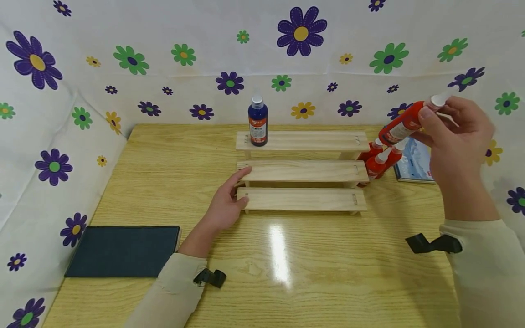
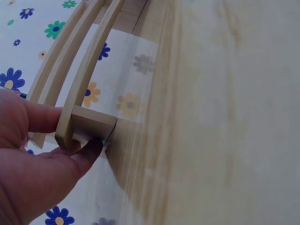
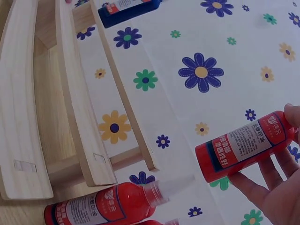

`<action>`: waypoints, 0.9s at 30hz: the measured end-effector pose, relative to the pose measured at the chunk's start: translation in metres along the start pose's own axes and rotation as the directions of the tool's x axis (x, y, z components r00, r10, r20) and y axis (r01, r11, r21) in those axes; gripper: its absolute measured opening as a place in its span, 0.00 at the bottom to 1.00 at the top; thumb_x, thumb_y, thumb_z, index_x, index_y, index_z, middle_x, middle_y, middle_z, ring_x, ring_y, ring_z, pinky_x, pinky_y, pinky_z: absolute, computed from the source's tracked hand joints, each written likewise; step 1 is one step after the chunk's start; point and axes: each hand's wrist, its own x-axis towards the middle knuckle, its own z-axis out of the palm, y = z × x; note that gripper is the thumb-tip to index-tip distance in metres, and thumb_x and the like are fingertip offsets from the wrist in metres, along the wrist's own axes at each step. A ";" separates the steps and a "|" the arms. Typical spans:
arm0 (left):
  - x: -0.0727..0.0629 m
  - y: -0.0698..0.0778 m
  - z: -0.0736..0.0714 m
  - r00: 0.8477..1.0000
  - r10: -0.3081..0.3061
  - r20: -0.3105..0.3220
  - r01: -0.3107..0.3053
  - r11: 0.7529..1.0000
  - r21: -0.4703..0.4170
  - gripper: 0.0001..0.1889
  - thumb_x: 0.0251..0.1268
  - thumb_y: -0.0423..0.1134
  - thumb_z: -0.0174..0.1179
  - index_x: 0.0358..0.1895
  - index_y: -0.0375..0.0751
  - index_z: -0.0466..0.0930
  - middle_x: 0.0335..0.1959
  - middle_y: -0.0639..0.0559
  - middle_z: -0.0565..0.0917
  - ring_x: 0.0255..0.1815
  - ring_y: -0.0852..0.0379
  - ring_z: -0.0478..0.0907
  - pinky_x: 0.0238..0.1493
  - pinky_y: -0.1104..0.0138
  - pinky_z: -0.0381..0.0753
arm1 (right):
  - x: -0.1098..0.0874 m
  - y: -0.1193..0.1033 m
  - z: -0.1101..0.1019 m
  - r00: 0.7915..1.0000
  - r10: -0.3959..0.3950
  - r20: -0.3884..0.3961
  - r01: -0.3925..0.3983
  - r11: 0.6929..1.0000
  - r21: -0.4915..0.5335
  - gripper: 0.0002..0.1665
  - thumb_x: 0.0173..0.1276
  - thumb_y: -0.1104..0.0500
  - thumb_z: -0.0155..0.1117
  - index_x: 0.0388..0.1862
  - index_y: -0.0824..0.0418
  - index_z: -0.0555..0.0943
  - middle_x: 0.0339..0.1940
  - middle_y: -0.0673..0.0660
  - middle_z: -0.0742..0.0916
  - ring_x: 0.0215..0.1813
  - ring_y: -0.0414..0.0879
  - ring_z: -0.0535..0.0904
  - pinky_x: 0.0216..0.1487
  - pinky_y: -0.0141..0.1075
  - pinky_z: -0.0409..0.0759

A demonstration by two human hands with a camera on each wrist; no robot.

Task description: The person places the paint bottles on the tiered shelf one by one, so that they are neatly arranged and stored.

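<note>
My right hand [image 1: 461, 136] holds a red ink bottle [image 1: 402, 124] by its neck end, tilted in the air above the right side of the table. Its printed label faces the camera in the right wrist view. With my left hand [image 1: 223, 205] I grip the left end of a three-step wooden rack [image 1: 303, 199]; the thumb lies at the lowest step and a finger reaches the middle one. On the top step's left part a blue ink bottle [image 1: 258, 123] stands upright. Several more red bottles [image 3: 101, 206] are beside the rack's right end, partly hidden by it.
A book with a blue and white cover [image 1: 416, 161] lies behind the red bottles at the right. At the left of the wooden table [image 1: 311, 273] is a dark flat book [image 1: 123, 250]. Flower-patterned cloth [image 1: 156, 27] hangs around the table's back and sides.
</note>
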 end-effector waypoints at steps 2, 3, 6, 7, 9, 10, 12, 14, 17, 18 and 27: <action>0.000 0.000 0.000 1.000 0.000 -0.001 0.000 1.000 0.001 0.38 0.69 0.19 0.54 0.77 0.56 0.62 0.77 0.53 0.59 0.62 0.48 0.69 0.43 0.58 0.70 | 0.002 0.001 0.004 1.000 -0.001 0.026 0.000 1.000 0.019 0.25 0.59 0.64 0.77 0.56 0.65 0.83 0.57 0.61 0.80 0.60 0.51 0.75 0.42 0.35 0.82; 0.000 0.000 0.000 1.000 0.000 -0.001 0.000 1.000 0.001 0.38 0.69 0.19 0.54 0.77 0.56 0.62 0.77 0.53 0.59 0.62 0.47 0.69 0.43 0.57 0.70 | 0.003 0.002 0.005 0.999 -0.001 0.038 0.000 1.000 0.025 0.25 0.59 0.64 0.77 0.56 0.66 0.83 0.57 0.62 0.80 0.60 0.51 0.76 0.42 0.36 0.82; 0.000 -0.002 0.000 1.000 0.003 -0.002 -0.003 1.000 0.002 0.38 0.69 0.19 0.54 0.77 0.56 0.62 0.77 0.54 0.59 0.61 0.47 0.70 0.42 0.58 0.70 | 0.005 0.005 0.011 0.997 0.009 0.073 -0.012 0.999 0.042 0.24 0.60 0.65 0.76 0.56 0.67 0.83 0.56 0.62 0.80 0.60 0.52 0.75 0.42 0.37 0.82; 0.000 -0.002 0.000 1.000 0.003 -0.002 -0.003 1.000 0.004 0.38 0.69 0.19 0.54 0.77 0.56 0.62 0.77 0.54 0.59 0.61 0.48 0.70 0.42 0.59 0.70 | 0.006 0.006 0.013 0.996 0.013 0.083 -0.017 0.999 0.048 0.24 0.60 0.65 0.76 0.56 0.67 0.83 0.56 0.62 0.80 0.60 0.52 0.75 0.42 0.37 0.82; 0.000 -0.002 0.000 1.000 0.004 -0.002 -0.004 1.000 0.006 0.38 0.69 0.19 0.54 0.77 0.57 0.62 0.77 0.54 0.59 0.59 0.48 0.70 0.40 0.60 0.70 | 0.007 0.009 0.017 0.995 0.009 0.099 -0.013 0.999 0.039 0.23 0.61 0.65 0.75 0.56 0.66 0.83 0.56 0.62 0.80 0.59 0.52 0.75 0.41 0.37 0.82; 0.000 -0.002 0.000 1.000 0.004 -0.003 -0.004 1.000 0.009 0.38 0.69 0.19 0.54 0.77 0.57 0.62 0.77 0.54 0.59 0.58 0.48 0.70 0.40 0.60 0.70 | 0.007 0.011 0.019 0.994 0.003 0.110 -0.006 0.999 0.033 0.23 0.61 0.65 0.75 0.55 0.67 0.83 0.55 0.62 0.80 0.59 0.52 0.75 0.41 0.37 0.82; 0.000 -0.002 0.000 1.000 0.003 -0.003 -0.003 1.000 0.010 0.38 0.69 0.19 0.54 0.77 0.57 0.62 0.77 0.54 0.59 0.57 0.48 0.70 0.39 0.60 0.70 | 0.008 0.014 0.023 0.992 -0.005 0.126 0.002 1.000 0.027 0.22 0.61 0.66 0.75 0.54 0.67 0.83 0.54 0.62 0.80 0.58 0.52 0.76 0.40 0.37 0.82; 0.000 -0.001 0.000 1.000 0.002 -0.004 -0.002 1.000 0.012 0.38 0.69 0.19 0.54 0.77 0.57 0.62 0.77 0.54 0.58 0.60 0.48 0.70 0.41 0.59 0.70 | 0.009 0.017 0.026 0.991 0.000 0.136 -0.001 1.000 0.012 0.22 0.61 0.65 0.75 0.55 0.67 0.83 0.54 0.61 0.80 0.58 0.52 0.76 0.40 0.37 0.82; 0.000 -0.002 0.000 1.000 -0.002 -0.005 0.002 1.000 0.011 0.38 0.69 0.19 0.54 0.77 0.57 0.62 0.77 0.54 0.58 0.63 0.48 0.69 0.43 0.57 0.70 | 0.011 0.019 0.030 0.989 0.023 0.143 -0.021 1.000 -0.020 0.23 0.61 0.63 0.75 0.55 0.64 0.83 0.55 0.60 0.80 0.58 0.51 0.77 0.40 0.35 0.82; 0.000 -0.002 0.000 1.000 -0.003 -0.005 0.003 1.000 0.010 0.38 0.69 0.19 0.54 0.77 0.57 0.62 0.77 0.54 0.58 0.63 0.48 0.69 0.43 0.57 0.70 | 0.011 0.020 0.032 0.989 0.029 0.146 -0.025 0.999 -0.028 0.23 0.61 0.63 0.75 0.56 0.64 0.83 0.55 0.60 0.80 0.58 0.51 0.77 0.40 0.35 0.82; 0.000 -0.004 -0.001 1.000 0.003 0.001 -0.003 1.000 0.001 0.38 0.70 0.19 0.54 0.77 0.56 0.62 0.77 0.55 0.58 0.60 0.49 0.69 0.39 0.60 0.69 | 0.015 0.028 0.043 0.975 0.041 0.220 -0.021 0.996 -0.090 0.21 0.63 0.61 0.74 0.56 0.61 0.84 0.56 0.60 0.81 0.58 0.50 0.77 0.40 0.35 0.81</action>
